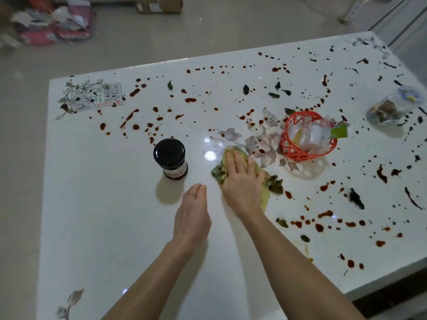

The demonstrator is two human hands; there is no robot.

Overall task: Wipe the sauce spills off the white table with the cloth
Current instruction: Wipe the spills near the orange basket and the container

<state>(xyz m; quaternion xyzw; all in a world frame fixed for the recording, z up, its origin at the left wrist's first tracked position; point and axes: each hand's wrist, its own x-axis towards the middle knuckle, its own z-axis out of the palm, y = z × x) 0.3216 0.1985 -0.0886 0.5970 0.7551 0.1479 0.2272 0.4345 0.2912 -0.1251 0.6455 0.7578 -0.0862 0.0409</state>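
Cloth (233,168), yellow-green, soft and limp (likely damp), lies at frame centre on the white table (104,215), pressed under the flat right hand (242,181); left hand (193,213) rests open, empty.

Counts: 1 white table (111,204), 1 cloth (265,195), 2 hands in frame, left hand (193,215) and right hand (241,181). 1 dark jar (170,158), 1 orange basket (305,137), 1 plastic bag (390,109), 1 printed label (97,97), 1 cardboard box (158,4) on the floor. Sauce spots (190,100) and leaf bits (246,89): too many to count, dozens of spots, leaf bits roughly ten.
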